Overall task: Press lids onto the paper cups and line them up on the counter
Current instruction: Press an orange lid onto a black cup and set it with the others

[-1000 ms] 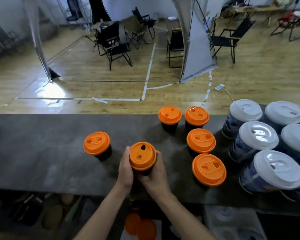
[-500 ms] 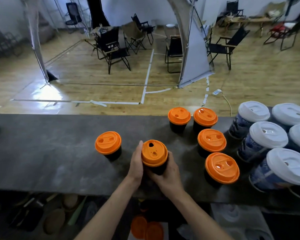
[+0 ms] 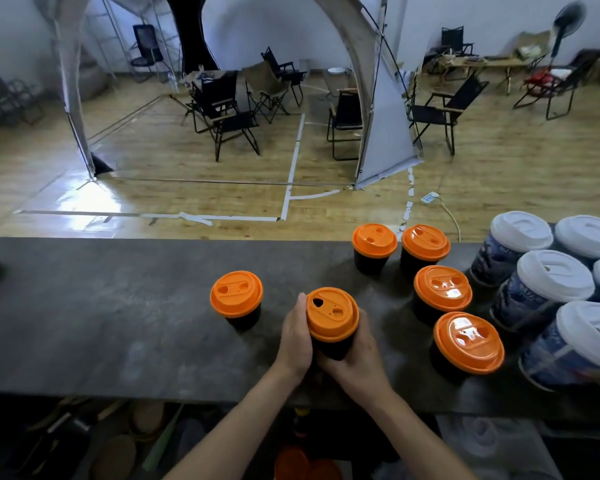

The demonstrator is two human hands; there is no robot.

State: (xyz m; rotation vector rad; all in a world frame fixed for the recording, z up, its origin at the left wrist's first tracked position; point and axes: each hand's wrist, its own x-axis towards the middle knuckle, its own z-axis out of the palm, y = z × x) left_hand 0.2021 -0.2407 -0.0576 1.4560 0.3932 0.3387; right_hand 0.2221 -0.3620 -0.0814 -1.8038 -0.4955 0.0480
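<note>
Grey counter (image 3: 101,323) ran wide. White-lidded cups (image 3: 555,275) crowded at three o'clock, four orange-lidded cups (image 3: 442,289) clustered at two, and a lone cup (image 3: 236,293) stood at ten. Centre, near the front edge, sat the held cup (image 3: 331,348), orange lid (image 3: 331,313) on, with left hand (image 3: 295,337) and right hand (image 3: 355,358) both wrapped round its dark sides.

Counter (image 3: 84,323) dim, bg floor (image 3: 84,197) glare, fisheye edges.
</note>
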